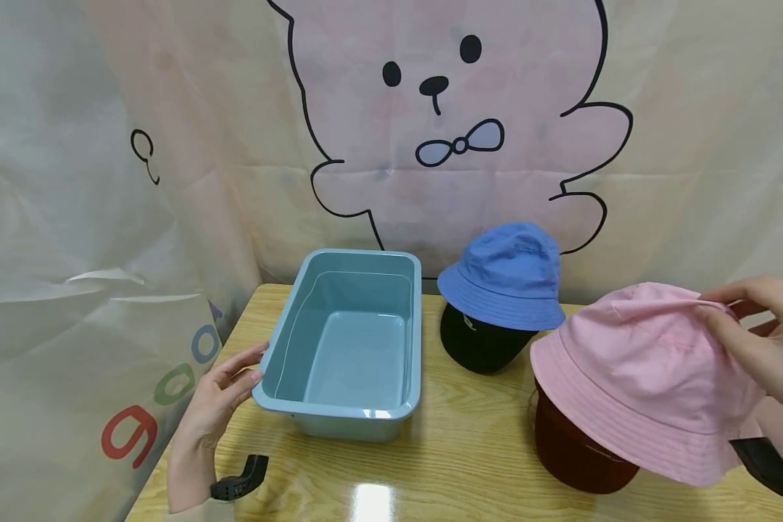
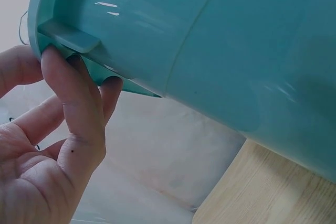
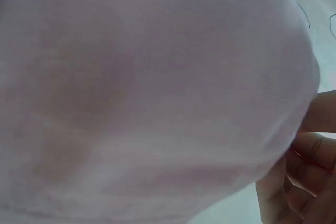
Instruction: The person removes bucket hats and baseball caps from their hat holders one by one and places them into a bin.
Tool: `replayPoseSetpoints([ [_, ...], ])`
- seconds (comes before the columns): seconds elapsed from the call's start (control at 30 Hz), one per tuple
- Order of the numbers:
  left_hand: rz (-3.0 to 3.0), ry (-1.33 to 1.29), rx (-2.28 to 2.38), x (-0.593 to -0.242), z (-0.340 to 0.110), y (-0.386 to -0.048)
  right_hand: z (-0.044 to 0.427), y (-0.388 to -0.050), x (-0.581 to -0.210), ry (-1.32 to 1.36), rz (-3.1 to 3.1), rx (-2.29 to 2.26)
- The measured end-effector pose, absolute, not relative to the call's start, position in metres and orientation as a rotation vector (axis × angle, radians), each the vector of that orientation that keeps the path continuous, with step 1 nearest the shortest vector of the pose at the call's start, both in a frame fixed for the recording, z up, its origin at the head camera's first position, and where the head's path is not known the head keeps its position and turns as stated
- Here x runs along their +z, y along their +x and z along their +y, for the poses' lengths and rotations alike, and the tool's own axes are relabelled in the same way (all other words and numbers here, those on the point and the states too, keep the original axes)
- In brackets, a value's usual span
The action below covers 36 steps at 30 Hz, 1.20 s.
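Note:
A light blue plastic basin (image 1: 359,355) stands on the left of the table, its inside bare. My left hand (image 1: 225,391) grips its left rim, with the fingertips tucked under the lip in the left wrist view (image 2: 68,129). On the right, my right hand (image 1: 766,337) pinches the crown of a pink bucket hat (image 1: 652,370). That hat is tilted over a dark reddish-brown rounded thing (image 1: 574,449), whose top is hidden. Pink cloth (image 3: 157,93) fills most of the right wrist view.
Behind, a blue bucket hat (image 1: 509,275) sits on a black cap (image 1: 479,341) with a small light mark. The wooden table (image 1: 457,464) meets a fabric backdrop (image 1: 692,203) with a bear drawing. A crinkled sheet (image 1: 72,326) hangs along the left.

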<state>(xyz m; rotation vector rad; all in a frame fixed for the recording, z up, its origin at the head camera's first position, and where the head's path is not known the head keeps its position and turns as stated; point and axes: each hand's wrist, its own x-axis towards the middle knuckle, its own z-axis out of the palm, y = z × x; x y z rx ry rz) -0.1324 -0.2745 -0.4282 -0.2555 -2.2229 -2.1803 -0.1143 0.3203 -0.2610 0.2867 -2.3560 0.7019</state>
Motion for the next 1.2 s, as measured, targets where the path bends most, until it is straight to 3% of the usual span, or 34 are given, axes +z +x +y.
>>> replayPoseSetpoints([
  [1.2, -2.225, -0.279, -2.165, -0.429, -0.275, -0.132, 0.255, -0.126, -0.194, 0.341, -2.372, 0.714],
])
